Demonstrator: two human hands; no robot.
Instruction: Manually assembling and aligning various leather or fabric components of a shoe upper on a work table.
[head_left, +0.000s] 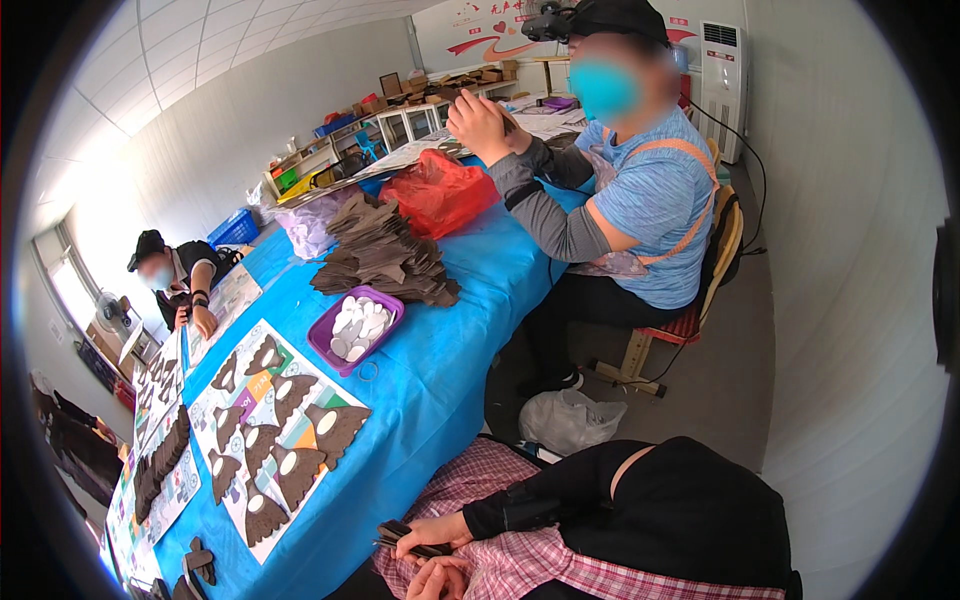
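My right hand (434, 534), in a black sleeve, is closed around a small bundle of dark brown flat pieces (402, 540) over my red checked apron (482, 480). Just below it, against the apron, my left hand (440, 580) shows curled fingers and is partly cut off by the lower edge. Whatever it holds, if anything, is hidden. On the table's blue cover (415, 400), a printed sheet (222, 405) carries several dark brown scalloped pieces (262, 445), many with a white oval on them.
A purple tray (327, 358) holds white ovals (358, 325). Behind it are a heaped dark brown stack (385, 255) and a red plastic bag (440, 190). One co-worker (645, 205) sits beyond with raised hands; another (190, 275) leans over the left side. A whitish bag (570, 420) lies on the floor.
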